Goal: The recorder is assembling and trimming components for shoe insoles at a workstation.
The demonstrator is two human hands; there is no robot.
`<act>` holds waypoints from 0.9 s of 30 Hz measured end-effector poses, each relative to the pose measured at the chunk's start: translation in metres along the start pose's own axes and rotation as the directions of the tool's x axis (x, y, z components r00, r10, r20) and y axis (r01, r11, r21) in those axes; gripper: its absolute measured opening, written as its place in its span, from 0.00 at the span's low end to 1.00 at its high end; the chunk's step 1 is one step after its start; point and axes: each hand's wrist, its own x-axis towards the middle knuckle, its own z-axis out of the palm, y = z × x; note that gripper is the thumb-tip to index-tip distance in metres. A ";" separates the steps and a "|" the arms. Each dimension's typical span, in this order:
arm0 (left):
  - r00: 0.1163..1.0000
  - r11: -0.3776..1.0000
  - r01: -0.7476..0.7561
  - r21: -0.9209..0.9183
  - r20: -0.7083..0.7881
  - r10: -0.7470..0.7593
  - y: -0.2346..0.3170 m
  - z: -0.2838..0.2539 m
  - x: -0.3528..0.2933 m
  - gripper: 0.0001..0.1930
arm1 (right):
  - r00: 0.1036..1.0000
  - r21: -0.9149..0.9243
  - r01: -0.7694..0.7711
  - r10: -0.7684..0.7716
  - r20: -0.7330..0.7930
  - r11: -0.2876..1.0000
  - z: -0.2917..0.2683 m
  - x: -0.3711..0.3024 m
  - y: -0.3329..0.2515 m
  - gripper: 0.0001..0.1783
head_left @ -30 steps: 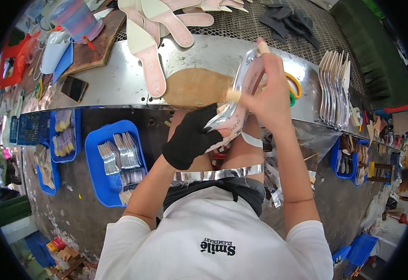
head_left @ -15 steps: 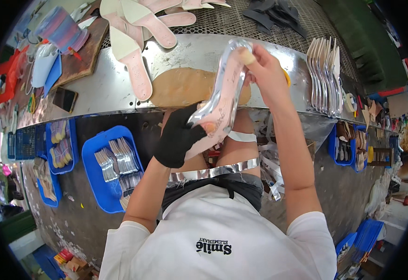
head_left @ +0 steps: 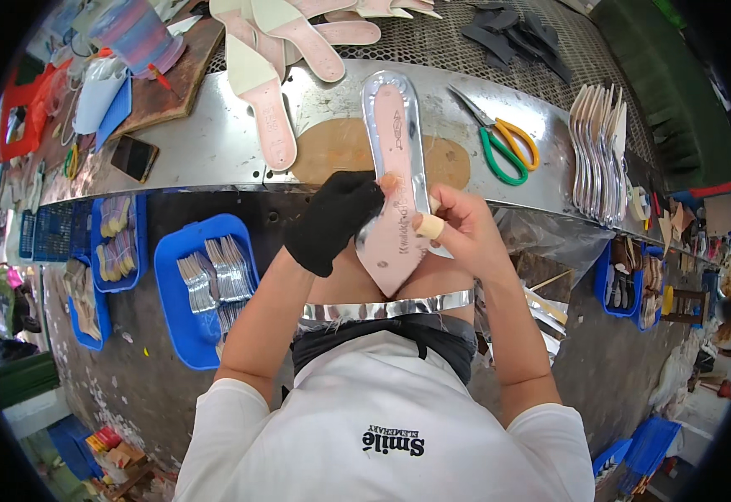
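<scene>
My left hand (head_left: 338, 219), in a black glove, grips a pink shoe insole (head_left: 396, 142) at its left side. Shiny silver strip material wraps the insole's rim around the rounded end, which points away from me; the wider end hangs over my lap. My right hand (head_left: 463, 230), bare with pale tape around the thumb, pinches the insole's right edge at its middle. What lies under those fingertips is partly hidden. Across my thighs stretches a loose silver strip (head_left: 382, 309). Just past my right hand, scissors (head_left: 507, 142) with green and orange handles rest on the metal bench (head_left: 332, 88).
Pink and cream insoles (head_left: 273, 125) are piled at the back left, dark pieces (head_left: 516, 38) on the mesh behind. Silver-edged insoles (head_left: 597, 159) stand stacked at right. A phone (head_left: 134, 158) lies at left. Blue bins (head_left: 173, 318) hold bundled insoles below the bench.
The insole has come nearer and turned more upright. My right hand has moved from its far end down to its right edge, uncovering the scissors. The view has shifted slightly.
</scene>
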 end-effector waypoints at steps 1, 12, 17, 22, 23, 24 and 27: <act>0.999 0.999 -0.005 0.049 -0.041 0.007 0.001 0.002 0.000 0.14 | 0.999 -0.085 0.047 -0.049 -0.017 0.995 -0.002 -0.001 0.008 0.07; 0.993 0.964 0.096 -0.249 0.084 -0.077 -0.013 0.024 0.005 0.21 | 0.811 -0.713 0.323 -0.570 -0.130 0.623 -0.046 -0.009 -0.033 0.12; 0.768 0.911 -0.373 0.175 -0.493 0.408 0.007 -0.030 -0.014 0.15 | 0.391 -0.458 -0.249 -0.344 -0.854 0.853 -0.170 -0.039 -0.054 0.22; 0.627 0.645 -0.757 -0.109 -0.403 0.667 0.078 -0.058 -0.063 0.26 | 0.349 -0.582 -0.407 -0.469 -0.811 0.704 -0.328 -0.083 -0.038 0.32; 0.650 0.595 -0.759 -0.263 -0.285 0.704 0.086 -0.067 -0.069 0.24 | 0.386 -0.596 -0.438 -0.458 -0.801 0.673 -0.364 -0.093 -0.027 0.34; 0.634 0.548 -0.759 -0.352 -0.211 0.744 0.096 -0.075 -0.092 0.23 | 0.440 -0.603 -0.597 -0.412 -0.798 0.530 -0.347 -0.072 -0.028 0.33; 0.521 0.653 -0.729 0.205 -0.454 0.723 0.077 -0.087 -0.090 0.13 | 0.579 -0.782 -0.622 -0.648 -0.494 0.041 -0.338 -0.077 -0.027 0.28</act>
